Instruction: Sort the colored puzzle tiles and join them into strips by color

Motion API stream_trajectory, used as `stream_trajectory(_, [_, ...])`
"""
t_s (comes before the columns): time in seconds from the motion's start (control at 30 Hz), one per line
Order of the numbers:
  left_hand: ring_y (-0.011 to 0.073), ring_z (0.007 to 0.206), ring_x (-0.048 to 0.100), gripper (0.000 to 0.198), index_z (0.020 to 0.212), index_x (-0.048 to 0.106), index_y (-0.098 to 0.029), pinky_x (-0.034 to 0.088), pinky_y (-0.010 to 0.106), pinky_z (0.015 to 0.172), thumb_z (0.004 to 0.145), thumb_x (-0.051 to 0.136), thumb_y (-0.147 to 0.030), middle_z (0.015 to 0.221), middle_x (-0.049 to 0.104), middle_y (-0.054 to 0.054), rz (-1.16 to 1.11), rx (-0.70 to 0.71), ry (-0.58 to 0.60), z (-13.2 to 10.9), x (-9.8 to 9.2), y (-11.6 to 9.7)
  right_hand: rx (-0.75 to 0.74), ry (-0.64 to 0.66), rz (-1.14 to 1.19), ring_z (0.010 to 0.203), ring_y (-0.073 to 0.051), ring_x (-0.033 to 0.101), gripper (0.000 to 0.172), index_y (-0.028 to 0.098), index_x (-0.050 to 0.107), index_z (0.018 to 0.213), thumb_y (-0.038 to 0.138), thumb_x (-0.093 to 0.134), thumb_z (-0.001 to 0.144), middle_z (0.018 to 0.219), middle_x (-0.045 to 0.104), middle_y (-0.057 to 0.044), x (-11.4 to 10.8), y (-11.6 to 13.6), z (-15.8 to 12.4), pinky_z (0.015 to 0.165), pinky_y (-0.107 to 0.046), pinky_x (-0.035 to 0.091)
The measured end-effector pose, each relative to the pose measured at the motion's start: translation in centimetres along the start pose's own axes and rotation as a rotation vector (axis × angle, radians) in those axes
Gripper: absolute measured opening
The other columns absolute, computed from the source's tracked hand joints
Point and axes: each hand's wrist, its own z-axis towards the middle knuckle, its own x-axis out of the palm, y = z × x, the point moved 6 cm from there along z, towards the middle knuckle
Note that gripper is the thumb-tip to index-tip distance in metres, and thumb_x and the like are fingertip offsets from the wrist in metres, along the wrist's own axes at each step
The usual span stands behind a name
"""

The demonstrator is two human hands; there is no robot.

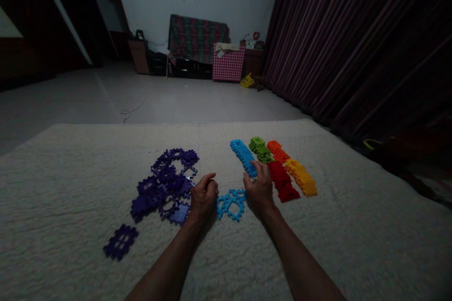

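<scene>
My left hand [204, 196] rests knuckles-up on the cream rug [52, 183], fingers curled closed; whatever is inside them is hidden. It sits between a heap of purple plastic tiles [165, 183] and some light blue tiles [231, 203]. My right hand [259, 187] lies just right of those light blue tiles, fingers bent down, its fingertips touching the near end of a row of blue tiles [243, 156]. Beside that row lie stacked rows of green tiles [260, 149], orange tiles [278, 151], red tiles [281, 179] and yellow tiles [301, 177].
A single purple tile [120, 241] lies alone at the near left of the rug. Dark striped curtains [353, 47] hang on the right. Bare grey floor [158, 99] stretches beyond the rug to furniture [197, 47] by the far wall.
</scene>
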Motion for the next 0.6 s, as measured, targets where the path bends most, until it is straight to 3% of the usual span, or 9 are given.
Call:
stream_trajectory(0.1, [0.0113,0.054,0.055,0.033,0.103,0.068,-0.013,0.044,0.022,0.055,0.077,0.051,-0.027,0.059,0.059,-0.003,0.017,0.013,0.003,0.0,0.0,-0.1,-0.056,0.291,0.117,0.106,-0.024,0.058,0.033,0.019,0.062,0.113,0.028,0.056,0.081,0.109,0.061,-0.011,-0.2,0.8,-0.9,0.096,-0.042,0.048])
stream_trajectory(0.17, [0.0117,0.054,0.056,0.034,0.104,0.068,-0.013,0.044,0.023,0.056,0.078,0.051,-0.027,0.059,0.059,-0.003,0.033,0.020,0.008,0.0,0.0,-0.3,-0.068,0.516,0.138,0.112,-0.026,0.057,0.044,0.019,0.060,0.119,0.032,0.062,0.077,0.117,0.060,-0.012,-0.4,1.2,-2.1,0.098,-0.043,0.048])
stream_trajectory(0.3, [0.0126,0.055,0.057,0.036,0.107,0.067,-0.013,0.045,0.024,0.058,0.080,0.049,-0.028,0.059,0.060,-0.002,0.053,0.023,0.020,-0.1,0.0,-0.5,-0.110,0.784,0.091,0.141,-0.031,0.030,0.081,0.018,0.043,0.142,0.038,0.072,0.069,0.150,0.036,-0.016,-0.8,2.4,-5.1,0.113,-0.049,0.031])
stream_trajectory(0.37, [0.0130,0.056,0.057,0.036,0.107,0.068,-0.013,0.045,0.025,0.059,0.080,0.048,-0.027,0.059,0.060,-0.002,0.079,0.029,0.015,-0.1,0.0,-0.5,-0.131,0.833,0.042,0.146,-0.031,0.019,0.085,0.021,0.037,0.146,0.038,0.072,0.070,0.156,0.027,-0.015,-0.4,3.1,-6.3,0.116,-0.053,0.023])
stream_trajectory(0.43, [0.0134,0.056,0.057,0.036,0.106,0.068,-0.013,0.045,0.025,0.059,0.080,0.047,-0.026,0.060,0.061,-0.001,0.125,0.051,0.007,-0.1,0.0,-0.5,-0.153,0.825,-0.005,0.147,-0.032,0.015,0.079,0.021,0.037,0.146,0.039,0.067,0.076,0.157,0.025,-0.015,0.3,3.5,-7.1,0.116,-0.058,0.017])
stream_trajectory(0.6, [0.0147,0.065,0.061,0.034,0.104,0.069,-0.014,0.048,0.027,0.066,0.081,0.044,-0.021,0.070,0.066,0.003,0.172,0.115,-0.008,-0.1,0.0,-0.3,-0.261,0.684,-0.009,0.143,-0.031,0.027,0.062,0.021,0.041,0.142,0.039,0.059,0.085,0.151,0.037,-0.015,1.8,3.8,-6.8,0.113,-0.058,0.024])
